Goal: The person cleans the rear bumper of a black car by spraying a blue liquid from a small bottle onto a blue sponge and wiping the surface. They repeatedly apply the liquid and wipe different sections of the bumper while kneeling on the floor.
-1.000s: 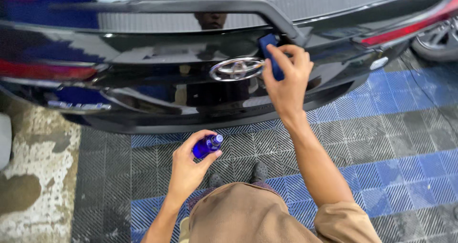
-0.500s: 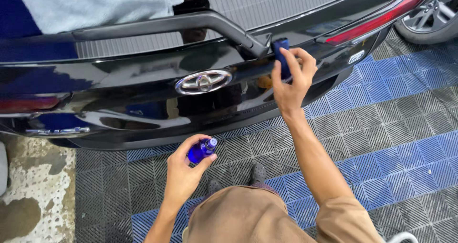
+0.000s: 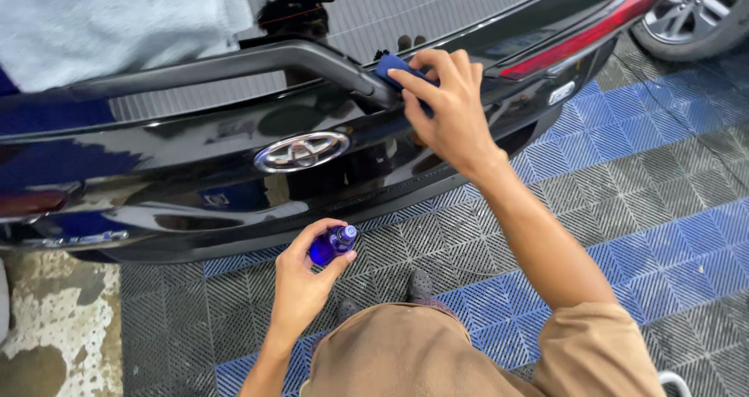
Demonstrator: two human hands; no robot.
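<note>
My right hand presses a small blue applicator pad against the glossy black rear of a car, just below the spoiler's right end. My left hand hangs lower, over the floor, gripping a small blue glass bottle by its body, cap pointing right. A chrome oval emblem sits on the trunk lid to the left of the pad.
A red tail light strip runs to the right of my hand. A grey towel lies on the rear window at top left. A car wheel stands top right. Grey and blue grid tiles cover the floor.
My right hand with the pad has slid up and to the right along the trunk lid, from beside the emblem to the spoiler's end. The left hand keeps the bottle still.
</note>
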